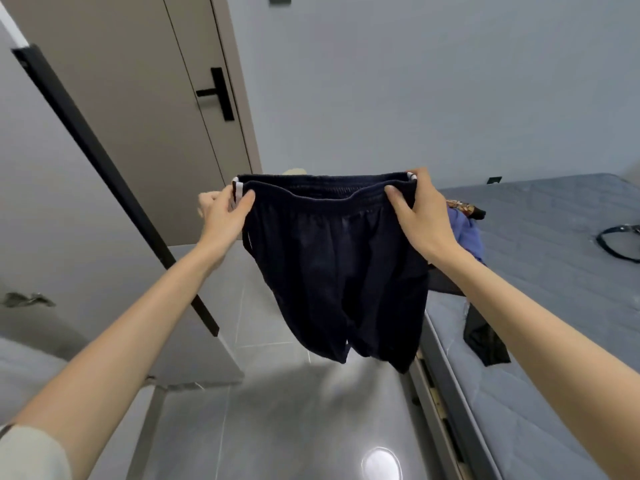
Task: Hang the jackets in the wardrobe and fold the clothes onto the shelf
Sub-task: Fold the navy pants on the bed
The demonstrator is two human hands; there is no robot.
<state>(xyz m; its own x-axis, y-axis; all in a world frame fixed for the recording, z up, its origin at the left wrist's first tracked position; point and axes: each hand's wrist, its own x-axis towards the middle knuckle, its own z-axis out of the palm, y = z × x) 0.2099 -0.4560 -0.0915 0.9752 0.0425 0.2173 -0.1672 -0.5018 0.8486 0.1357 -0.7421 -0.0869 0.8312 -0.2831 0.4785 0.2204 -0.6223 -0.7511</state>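
Note:
A pair of dark navy shorts [332, 265] with white side stripes hangs in the air in front of me, legs down, above the tiled floor. My left hand [225, 211] pinches the waistband at its left corner. At the right corner of the waistband my right hand [419, 216] grips it, thumb on the near side. The shorts are spread wide between both hands. Behind my right hand, a blue and patterned heap of clothes [465, 223] lies on the bed's far end, partly hidden.
A grey mattress [540, 306] fills the right side, with a dark garment [485, 341] and a black strap [620, 242] on it. A white wardrobe door with a black edge [104, 168] stands open at left. A beige room door [145, 98] is behind. Glossy grey floor tiles [277, 427] lie below.

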